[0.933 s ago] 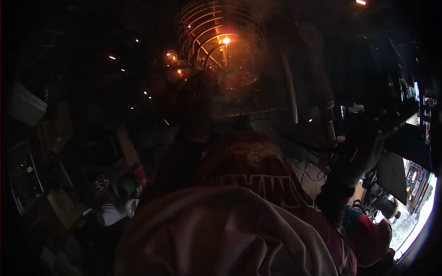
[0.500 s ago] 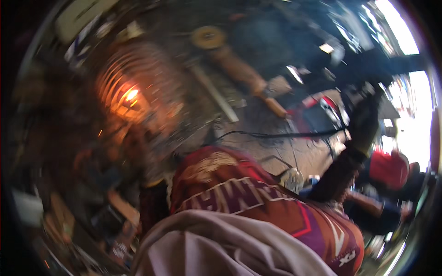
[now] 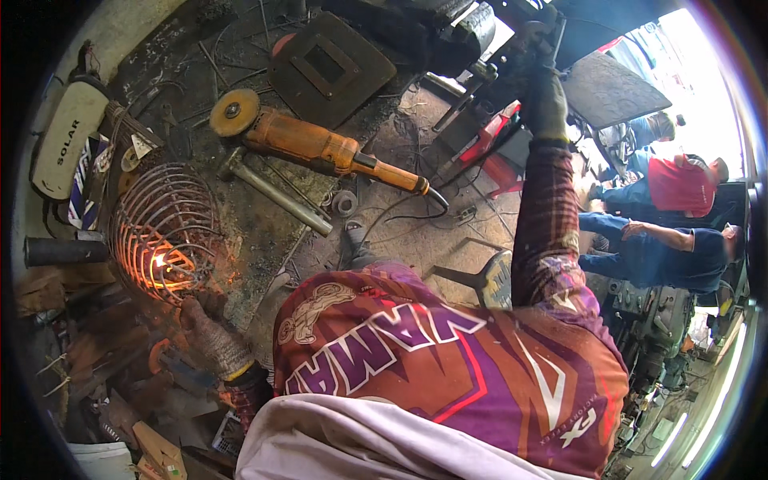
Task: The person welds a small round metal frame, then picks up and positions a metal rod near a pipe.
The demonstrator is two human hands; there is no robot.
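Note:
A round cage of bent metal rods (image 3: 166,210) stands at the left, its lower part glowing orange around a bright hot spot. My left hand (image 3: 214,336), in a worn knit glove, closes at the cage's near lower edge; its fingertips are dark and partly hidden. My right arm stretches far forward to the upper right. There my gloved right hand (image 3: 546,68) is closed by a slim grey bar, against dark equipment; what it grips is unclear. An orange angle grinder (image 3: 300,142) with a yellowish disc lies between my hands, beside a hammer with a metal-tube handle (image 3: 284,196).
A dark welding shield (image 3: 332,68) lies beyond the grinder. Black cables run over the floor. Scrap wood (image 3: 160,452) and a white bucket (image 3: 104,460) are at lower left. A white box-shaped device (image 3: 70,140) stands far left. Two people (image 3: 676,248) stand at the right.
The view has swung and is now sharp instead of blurred. The cage appears farther left and lower, with its glow smaller. My right arm now reaches higher and farther forward in the picture.

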